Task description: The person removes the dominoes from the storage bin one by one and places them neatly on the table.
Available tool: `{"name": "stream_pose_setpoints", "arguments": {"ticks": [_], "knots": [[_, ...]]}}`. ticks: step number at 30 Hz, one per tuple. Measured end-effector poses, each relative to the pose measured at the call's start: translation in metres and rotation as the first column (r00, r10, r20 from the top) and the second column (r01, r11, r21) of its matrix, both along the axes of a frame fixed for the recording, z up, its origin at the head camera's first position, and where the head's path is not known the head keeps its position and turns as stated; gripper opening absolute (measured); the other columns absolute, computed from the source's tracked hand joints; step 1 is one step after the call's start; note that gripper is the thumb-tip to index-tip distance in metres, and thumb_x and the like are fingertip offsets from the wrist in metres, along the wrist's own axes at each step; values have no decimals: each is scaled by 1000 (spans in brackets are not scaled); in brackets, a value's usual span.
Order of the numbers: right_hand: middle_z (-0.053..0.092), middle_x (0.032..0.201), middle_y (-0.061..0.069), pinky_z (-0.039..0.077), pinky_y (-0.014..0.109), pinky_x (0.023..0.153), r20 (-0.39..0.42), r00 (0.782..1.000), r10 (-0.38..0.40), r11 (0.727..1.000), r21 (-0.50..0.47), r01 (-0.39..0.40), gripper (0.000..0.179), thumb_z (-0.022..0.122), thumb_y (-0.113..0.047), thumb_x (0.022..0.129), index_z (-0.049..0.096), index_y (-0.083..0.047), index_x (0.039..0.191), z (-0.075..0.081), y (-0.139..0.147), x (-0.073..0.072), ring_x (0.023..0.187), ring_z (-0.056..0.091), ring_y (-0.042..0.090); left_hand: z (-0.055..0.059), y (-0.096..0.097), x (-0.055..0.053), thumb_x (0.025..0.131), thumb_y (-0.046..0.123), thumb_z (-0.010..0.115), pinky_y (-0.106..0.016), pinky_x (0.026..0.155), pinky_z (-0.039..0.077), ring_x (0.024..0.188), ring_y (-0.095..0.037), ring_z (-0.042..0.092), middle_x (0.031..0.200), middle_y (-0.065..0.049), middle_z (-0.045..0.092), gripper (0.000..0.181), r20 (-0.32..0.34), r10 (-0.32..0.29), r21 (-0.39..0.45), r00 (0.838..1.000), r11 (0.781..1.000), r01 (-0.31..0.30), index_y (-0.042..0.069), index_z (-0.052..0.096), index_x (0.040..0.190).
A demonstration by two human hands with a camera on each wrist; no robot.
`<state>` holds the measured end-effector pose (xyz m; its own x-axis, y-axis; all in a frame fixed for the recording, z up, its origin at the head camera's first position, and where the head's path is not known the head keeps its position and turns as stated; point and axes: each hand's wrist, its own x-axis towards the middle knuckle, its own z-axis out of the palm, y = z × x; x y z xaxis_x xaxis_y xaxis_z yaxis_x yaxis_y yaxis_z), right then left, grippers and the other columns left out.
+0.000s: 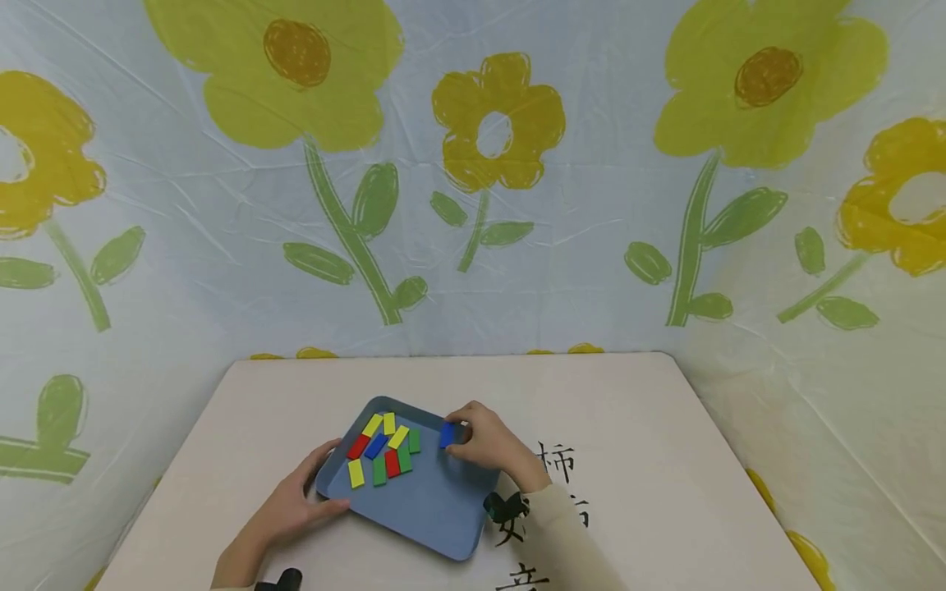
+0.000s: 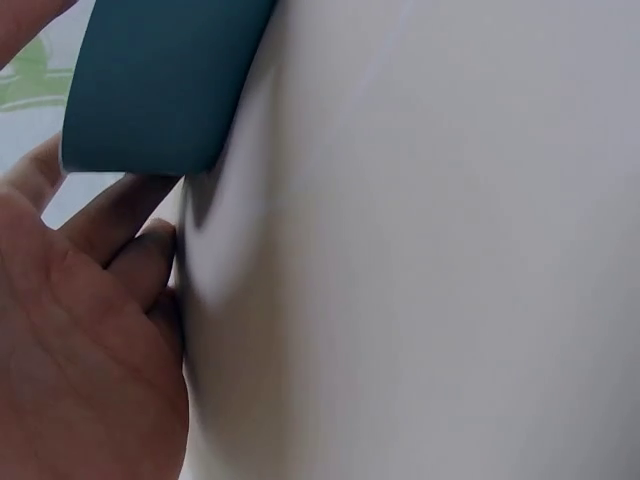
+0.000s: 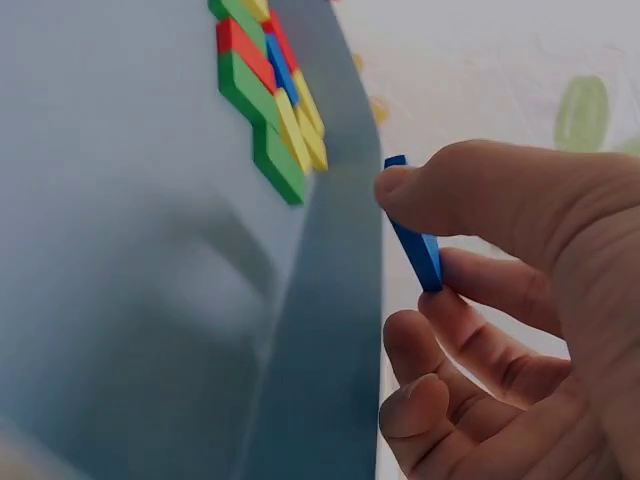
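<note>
A blue-grey rectangular tray [image 1: 429, 505] lies at an angle on the table. My left hand [image 1: 288, 502] grips its left corner, thumb along the near side and fingers at the far side. Between thumb and fingers, my right hand [image 1: 491, 443] pinches a small blue block [image 3: 418, 250] over the tray's far right part. The right wrist view shows that block tilted, held up near the tray rim. Inside the tray, to the left, several flat blocks lie grouped: yellow blocks [image 1: 356, 474], green blocks [image 1: 380, 471], red blocks [image 1: 392, 464] and another blue block [image 1: 376, 446].
The pale table [image 1: 665, 476] carries black printed characters [image 1: 557, 461] right of the tray, partly behind my right arm. A flower-patterned cloth [image 1: 576, 271] hangs behind the table and along both sides. Dark wrist cameras [image 1: 506, 507] sit on my wrists.
</note>
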<state>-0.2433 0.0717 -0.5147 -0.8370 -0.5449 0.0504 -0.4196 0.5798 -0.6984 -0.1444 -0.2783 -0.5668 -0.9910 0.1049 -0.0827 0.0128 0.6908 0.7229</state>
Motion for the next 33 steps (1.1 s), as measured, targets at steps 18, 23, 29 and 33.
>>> {"name": "stream_pose_setpoints", "arguments": {"ticks": [18,23,29,33], "knots": [[64,123,11,53,30,69,-5,991,-134,990,-35,134,49,73,-14,83,68,-4,131,0,79,-9,97,64,26,1,-9,-6,86,39,81,-80,115,23,146,-49,41,160,-27,40,94,58,-57,113,997,992,50,24,29,163],[63,122,15,52,28,67,5,989,-150,988,-20,150,50,71,-10,84,66,1,132,-2,95,-9,100,64,30,1,-9,-7,87,39,81,-77,116,25,147,-48,41,159,-26,40,93,63,-52,119,997,992,44,22,30,163],[63,125,16,53,29,68,12,979,-202,979,8,202,47,75,-10,88,66,0,133,-10,108,-14,103,64,29,1,-9,-6,86,37,81,-78,116,21,147,-47,40,159,-25,41,93,60,-45,138,997,990,36,21,31,162],[63,121,15,54,29,68,19,973,-229,973,33,229,45,76,-7,86,67,-1,131,-17,115,-17,100,64,26,0,-9,-5,87,38,81,-78,116,21,148,-47,39,160,-24,41,92,70,-39,144,997,989,28,23,32,163]]}}
